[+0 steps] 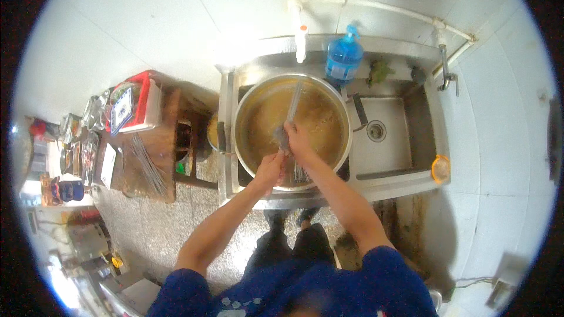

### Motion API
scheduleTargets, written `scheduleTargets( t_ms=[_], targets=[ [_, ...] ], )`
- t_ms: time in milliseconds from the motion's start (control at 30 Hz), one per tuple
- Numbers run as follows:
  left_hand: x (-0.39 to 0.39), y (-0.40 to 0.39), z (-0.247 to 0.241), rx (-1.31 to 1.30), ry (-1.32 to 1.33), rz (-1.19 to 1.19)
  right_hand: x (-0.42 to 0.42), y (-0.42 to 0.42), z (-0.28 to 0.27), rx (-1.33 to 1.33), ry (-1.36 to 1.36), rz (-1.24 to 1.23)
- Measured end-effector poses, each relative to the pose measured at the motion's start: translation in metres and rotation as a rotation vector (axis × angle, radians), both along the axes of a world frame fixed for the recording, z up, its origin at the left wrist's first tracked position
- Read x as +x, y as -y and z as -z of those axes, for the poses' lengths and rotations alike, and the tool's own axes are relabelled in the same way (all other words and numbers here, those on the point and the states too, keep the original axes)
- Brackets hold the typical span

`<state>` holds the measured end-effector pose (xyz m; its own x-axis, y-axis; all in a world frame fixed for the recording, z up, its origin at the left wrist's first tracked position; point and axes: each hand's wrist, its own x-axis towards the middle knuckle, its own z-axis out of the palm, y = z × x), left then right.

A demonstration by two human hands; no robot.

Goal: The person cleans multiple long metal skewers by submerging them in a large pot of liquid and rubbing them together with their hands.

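Note:
A large round metal pot [346, 158] holds murky yellow-brown liquid. Over it, my right hand [298, 143] closes around a grey cloth or scrubbing pad [280, 134], pressed against a bundle of thin metal rods, apparently skewers [294, 105]. The bundle slants across the pot toward its far rim. Just nearer to me, my left hand [269, 171] is clenched at the lower end of the bundle, almost touching my right. More thin rods [301, 173] show below my right wrist, near the pot's front rim; what supports them is hidden.
Right of the pot is a steel sink [383, 154] with a drain; an orange strainer [440, 169] rests on its corner. Behind stand a blue pump bottle [344, 59] and a white bottle [301, 44]. Leftward, a wooden table [145, 189] bears metal skewers [149, 165] and a red-and-white container [152, 105].

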<state>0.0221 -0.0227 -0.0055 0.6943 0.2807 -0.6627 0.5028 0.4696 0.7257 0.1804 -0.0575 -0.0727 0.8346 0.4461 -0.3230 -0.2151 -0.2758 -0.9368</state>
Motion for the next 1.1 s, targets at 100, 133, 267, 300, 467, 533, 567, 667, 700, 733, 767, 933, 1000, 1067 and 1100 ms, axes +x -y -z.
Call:
scheduleTargets(
  t_ms=[100,133,267,300,467,533,567,667,700,733,767,933,1000,1067,1100],
  targets=[
    [-0.026,0.016,-0.021,0.014,-0.086,0.054,0.047,0.004,-0.007,-0.086,-0.030,-0.046],
    [-0.036,0.017,-0.022,-0.012,-0.129,0.055,0.075,0.002,-0.012,-0.085,-0.075,-0.040],
    [-0.062,0.017,-0.031,-0.052,-0.264,0.051,0.121,0.004,0.025,-0.165,0.195,0.203],
    [-0.063,0.010,-0.027,-0.034,-0.254,0.001,0.120,0.006,0.025,-0.195,0.321,0.239],
    [-0.017,-0.012,0.032,0.016,-0.095,-0.169,0.094,0.039,0.057,-0.456,0.300,0.019],
    [0.008,-0.015,0.043,-0.014,-0.071,-0.223,0.079,0.056,0.060,-0.551,0.198,-0.106],
    [0.018,-0.016,0.046,-0.023,-0.056,-0.232,0.072,0.062,0.060,-0.536,0.193,-0.118],
    [0.039,-0.026,0.056,0.146,-0.061,-0.178,0.066,0.065,0.051,-0.570,0.218,-0.186],
    [0.042,-0.029,0.055,0.237,-0.082,-0.142,0.066,0.060,0.041,-0.640,0.237,-0.236],
    [0.042,-0.036,0.054,0.151,-0.102,-0.169,0.064,0.055,0.038,-0.708,0.257,-0.291],
    [0.040,-0.044,0.053,0.067,-0.122,-0.200,0.062,0.052,0.043,-0.785,0.485,-0.334],
    [0.013,-0.017,0.016,-0.039,-0.015,-0.152,0.078,0.074,0.148,-0.887,0.450,-0.516],
    [-0.010,-0.019,0.011,-0.100,-0.049,-0.135,0.057,0.052,0.114,-0.473,-0.191,-0.344],
    [-0.017,-0.026,0.019,0.009,-0.086,-0.102,0.038,0.039,0.059,-0.033,-0.569,-0.091],
    [-0.013,-0.029,0.022,0.069,-0.095,-0.080,0.026,0.037,0.044,0.124,-0.575,0.000]
  ],
)
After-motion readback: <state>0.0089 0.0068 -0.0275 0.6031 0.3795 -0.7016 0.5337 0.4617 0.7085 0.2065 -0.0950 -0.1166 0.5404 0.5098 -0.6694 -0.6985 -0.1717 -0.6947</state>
